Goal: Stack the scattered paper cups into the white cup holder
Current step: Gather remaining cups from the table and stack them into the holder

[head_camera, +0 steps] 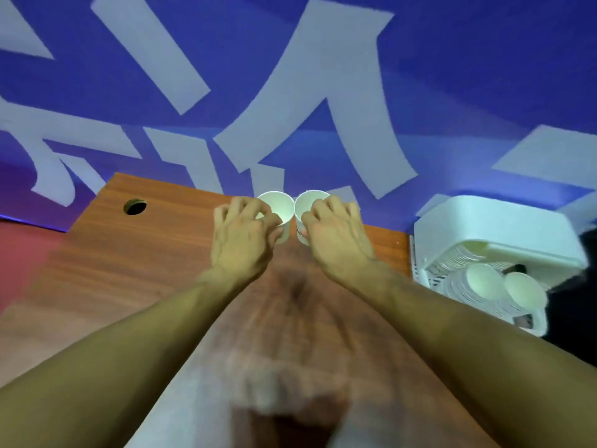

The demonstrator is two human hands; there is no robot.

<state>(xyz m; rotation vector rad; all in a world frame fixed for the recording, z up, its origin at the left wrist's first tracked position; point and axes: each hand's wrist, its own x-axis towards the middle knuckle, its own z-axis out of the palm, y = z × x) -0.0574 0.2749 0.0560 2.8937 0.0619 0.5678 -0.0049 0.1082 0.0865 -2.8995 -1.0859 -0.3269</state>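
Observation:
Two white paper cups stand side by side near the far edge of the wooden table point(129, 273). My left hand point(242, 234) curls round the left cup point(278, 205). My right hand point(336, 234) curls round the right cup point(307, 203). Both cups are upright with their mouths open toward me, their lower parts hidden by my fingers. The white cup holder point(504, 234) sits off the table's right edge, with stacks of nested cups point(484, 282) lying in it.
A round cable hole point(135, 206) is in the table's far left. A blue wall with large white lettering point(323, 92) stands right behind the table. The picture is blurred toward the near edge.

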